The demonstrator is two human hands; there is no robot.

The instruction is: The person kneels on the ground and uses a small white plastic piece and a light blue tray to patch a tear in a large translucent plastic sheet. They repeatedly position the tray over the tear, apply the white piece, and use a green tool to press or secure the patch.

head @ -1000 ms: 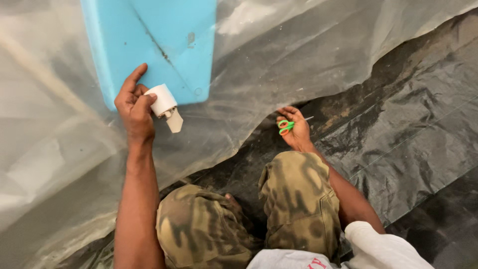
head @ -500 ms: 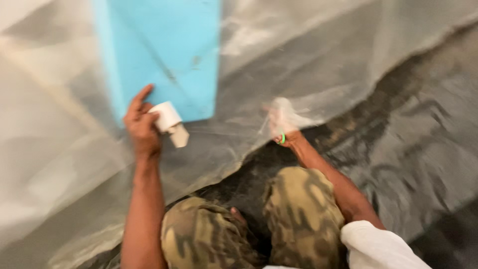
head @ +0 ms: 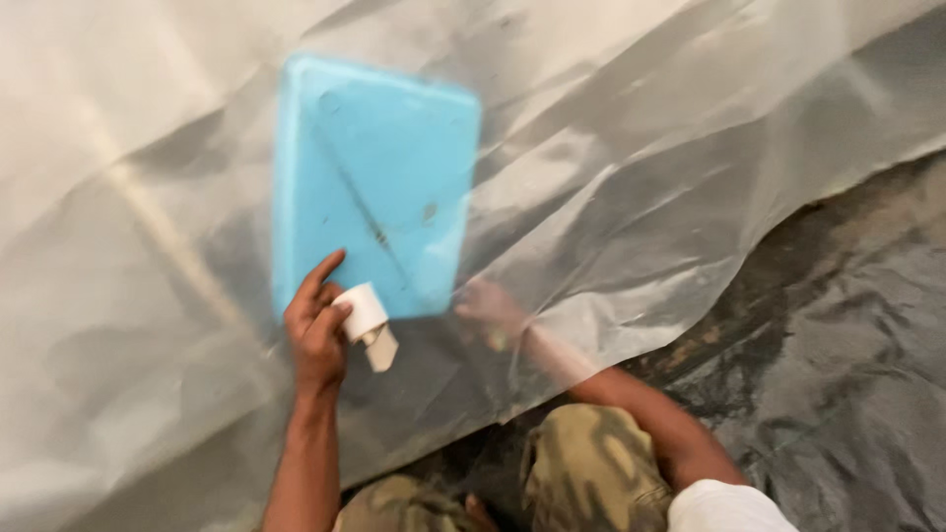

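My left hand [head: 317,327] holds a small roll of white tape [head: 363,313] with a loose end hanging down, right at the bottom edge of a light blue rectangular panel [head: 379,177]. The panel lies on a large sheet of clear plastic film [head: 631,177]. My right hand [head: 491,311] is under the clear film near the panel's lower right corner, blurred and seen through the plastic. It holds a small green-handled tool that shows only faintly.
Black plastic sheeting [head: 847,325] covers the floor at the right and bottom. My knees in camouflage trousers [head: 586,473] are at the bottom centre. The clear film is wrinkled and spreads over the whole left and top.
My right hand has moved from the black sheeting leftward and under the clear film toward the panel. The view has tilted up, so more of the blue panel shows.
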